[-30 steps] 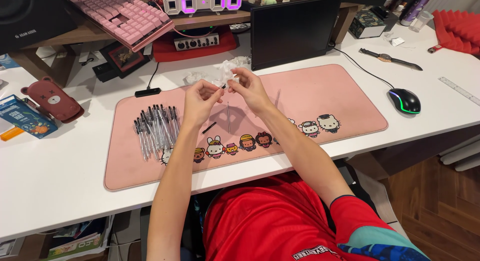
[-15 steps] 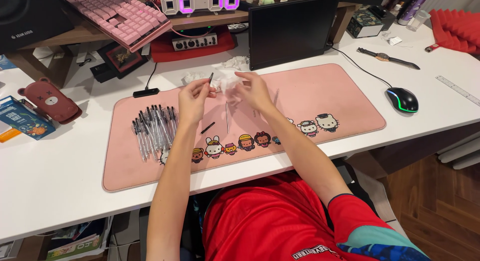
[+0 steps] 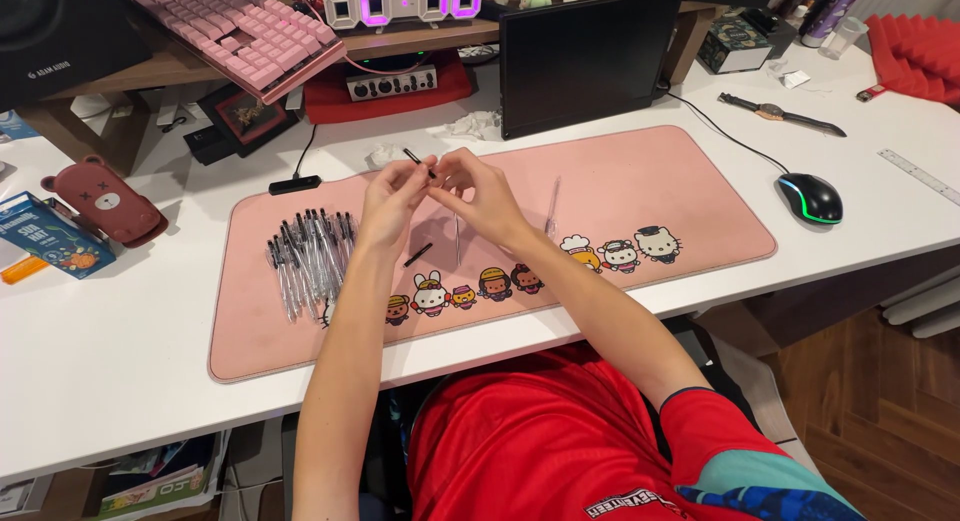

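Above a pink desk mat (image 3: 620, 196) on the white table (image 3: 100, 361), the left hand (image 3: 392, 196) and right hand (image 3: 478, 191) pinch a thin black pen part (image 3: 418, 161) between fingertips, beside a pile of clear pens (image 3: 308, 259).

A pink desk mat (image 3: 640, 196) edged with little cartoon figures lies on the white desk (image 3: 110, 351), alongside clear pens (image 3: 308, 256) with black caps, a black mouse (image 3: 810, 197) glowing green and red, a pink keyboard (image 3: 235, 26), and a red shirt (image 3: 560, 441).
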